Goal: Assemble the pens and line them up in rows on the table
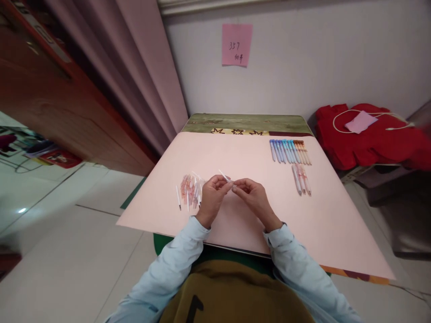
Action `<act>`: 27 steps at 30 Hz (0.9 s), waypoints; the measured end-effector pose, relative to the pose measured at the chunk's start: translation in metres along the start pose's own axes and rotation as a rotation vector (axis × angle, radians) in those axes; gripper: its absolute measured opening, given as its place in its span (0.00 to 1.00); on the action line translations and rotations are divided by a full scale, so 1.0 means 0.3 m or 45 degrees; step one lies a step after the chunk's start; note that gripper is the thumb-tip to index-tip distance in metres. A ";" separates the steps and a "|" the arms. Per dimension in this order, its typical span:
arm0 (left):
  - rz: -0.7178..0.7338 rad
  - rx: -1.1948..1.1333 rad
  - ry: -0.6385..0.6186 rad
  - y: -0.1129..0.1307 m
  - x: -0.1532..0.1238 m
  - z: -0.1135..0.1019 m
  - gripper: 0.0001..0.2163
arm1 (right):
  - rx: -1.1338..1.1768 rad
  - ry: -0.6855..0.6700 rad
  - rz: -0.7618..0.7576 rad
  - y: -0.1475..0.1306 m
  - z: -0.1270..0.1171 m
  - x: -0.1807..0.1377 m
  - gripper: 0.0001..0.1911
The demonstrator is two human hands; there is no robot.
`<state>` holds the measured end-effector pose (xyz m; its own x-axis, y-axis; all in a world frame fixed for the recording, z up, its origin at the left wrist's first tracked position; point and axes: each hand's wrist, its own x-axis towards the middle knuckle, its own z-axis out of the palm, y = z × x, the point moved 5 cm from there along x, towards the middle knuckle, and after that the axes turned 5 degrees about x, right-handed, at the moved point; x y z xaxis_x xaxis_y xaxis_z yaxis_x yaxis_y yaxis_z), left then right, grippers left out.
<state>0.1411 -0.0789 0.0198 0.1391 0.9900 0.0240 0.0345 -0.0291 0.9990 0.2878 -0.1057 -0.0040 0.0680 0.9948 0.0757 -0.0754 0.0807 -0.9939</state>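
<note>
Because it is so thin, the white tube [222,173] suits a fingertip grip

Although its lower end is hidden by fingers, the white tube shows at the left hand [214,194], over the middle of the pale pink sheet [235,150], slanting away to the left. It looks light and stiff, probably smooth plastic that could slip or roll, and a hard bend might kink it. A soft pinch along the shaft, clear of the tip, seems the best hold.

The left hand closes thumb and fingers on it. The right hand [252,195] is drawn narrow just beside; I cannot tell what, if anything, sits between its fingertips.

Left of the left hand lies a pile of pinkish pen parts [188,185] mixed with similar tubes, and a loose tube [178,197] with a dark tip is at its outer side. Well to the right, three pens [301,180] lie nearer the person than a row of blue and brown pens [286,151]. Beyond the sheet, a pink note [237,45] hangs on the wall [289,67].
</note>
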 end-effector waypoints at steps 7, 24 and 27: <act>-0.011 0.751 0.285 0.024 0.052 -0.346 0.09 | -0.016 0.118 0.026 -0.004 -0.020 -0.002 0.15; -0.243 1.544 -0.033 0.019 0.037 -0.365 0.07 | 0.029 0.107 0.074 0.005 -0.006 -0.006 0.15; -0.308 1.492 0.008 0.006 0.040 -0.365 0.07 | 0.041 0.101 0.074 0.005 -0.003 -0.008 0.15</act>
<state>0.0344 -0.0520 0.0260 0.0002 0.9877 -0.1563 0.9407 0.0528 0.3352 0.2883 -0.1079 -0.0058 0.1409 0.9900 0.0103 -0.1131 0.0264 -0.9932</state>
